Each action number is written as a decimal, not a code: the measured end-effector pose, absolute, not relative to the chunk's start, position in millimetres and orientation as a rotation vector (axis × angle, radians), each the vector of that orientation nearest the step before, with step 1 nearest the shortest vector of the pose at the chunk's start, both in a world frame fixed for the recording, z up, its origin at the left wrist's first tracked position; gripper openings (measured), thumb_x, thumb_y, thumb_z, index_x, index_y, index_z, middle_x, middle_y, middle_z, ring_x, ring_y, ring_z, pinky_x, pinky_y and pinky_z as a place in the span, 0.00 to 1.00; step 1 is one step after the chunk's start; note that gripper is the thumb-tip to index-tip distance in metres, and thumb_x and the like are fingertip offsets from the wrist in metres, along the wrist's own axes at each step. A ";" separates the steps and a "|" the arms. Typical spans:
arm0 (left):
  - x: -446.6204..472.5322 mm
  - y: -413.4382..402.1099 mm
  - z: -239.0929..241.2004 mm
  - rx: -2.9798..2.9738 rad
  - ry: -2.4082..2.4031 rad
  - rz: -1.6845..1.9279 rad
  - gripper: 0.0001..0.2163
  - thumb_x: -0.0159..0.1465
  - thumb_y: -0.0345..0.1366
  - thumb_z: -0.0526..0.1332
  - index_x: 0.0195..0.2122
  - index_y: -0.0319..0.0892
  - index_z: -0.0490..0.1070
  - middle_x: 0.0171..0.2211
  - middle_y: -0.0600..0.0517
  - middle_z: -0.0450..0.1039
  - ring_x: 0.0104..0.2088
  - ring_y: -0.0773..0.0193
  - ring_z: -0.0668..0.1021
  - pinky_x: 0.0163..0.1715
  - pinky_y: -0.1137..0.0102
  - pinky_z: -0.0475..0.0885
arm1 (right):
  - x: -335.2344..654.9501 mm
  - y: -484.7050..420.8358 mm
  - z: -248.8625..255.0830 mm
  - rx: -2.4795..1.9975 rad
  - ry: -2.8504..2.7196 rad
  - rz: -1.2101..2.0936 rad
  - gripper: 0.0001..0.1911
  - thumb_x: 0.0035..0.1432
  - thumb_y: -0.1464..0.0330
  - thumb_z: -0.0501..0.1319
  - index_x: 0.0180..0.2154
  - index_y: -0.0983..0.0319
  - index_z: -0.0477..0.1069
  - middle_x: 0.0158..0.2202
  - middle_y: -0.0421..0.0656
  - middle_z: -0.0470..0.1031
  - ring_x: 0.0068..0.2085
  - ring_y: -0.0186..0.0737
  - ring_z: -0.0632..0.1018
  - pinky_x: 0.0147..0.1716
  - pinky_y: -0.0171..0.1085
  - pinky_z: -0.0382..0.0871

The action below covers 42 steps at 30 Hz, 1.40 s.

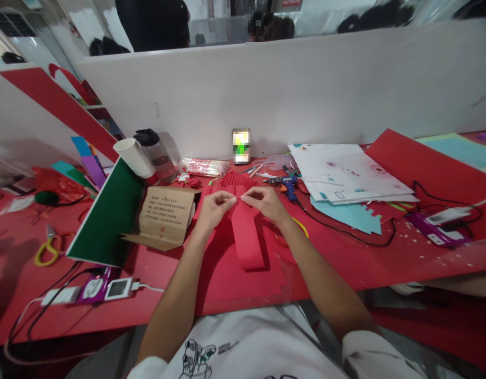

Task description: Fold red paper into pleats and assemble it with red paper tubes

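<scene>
My left hand (214, 208) and right hand (265, 203) have fingers pinched tight on the red strip (247, 239); I reckon uneven pulling could tear it or skew the fold.

Nothing legible (cardboard box (166, 213) print blurry)
</scene>
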<state>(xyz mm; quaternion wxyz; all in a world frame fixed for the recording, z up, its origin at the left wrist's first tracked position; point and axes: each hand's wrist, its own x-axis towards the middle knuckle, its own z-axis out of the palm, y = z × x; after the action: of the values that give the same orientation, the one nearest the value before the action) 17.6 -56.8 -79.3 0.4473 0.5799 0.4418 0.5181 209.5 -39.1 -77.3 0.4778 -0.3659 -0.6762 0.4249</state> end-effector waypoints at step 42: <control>20.2 -60.0 -77.0 1.762 1.191 1.321 0.11 0.60 0.40 0.67 0.41 0.41 0.80 0.29 0.52 0.76 0.30 0.65 0.74 0.35 0.71 0.70 | 209.2 -35.5 -81.1 -0.841 -1.435 1.256 0.13 0.50 0.62 0.70 0.37 0.60 0.79 0.36 0.41 0.79 0.36 0.36 0.76 0.38 0.36 0.70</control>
<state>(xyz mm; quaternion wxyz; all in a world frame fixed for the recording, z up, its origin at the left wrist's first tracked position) 20.2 -60.0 -77.0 0.3135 0.6684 0.4516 0.5010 209.2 -35.5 -81.1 0.5043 -0.3486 -0.5947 0.5202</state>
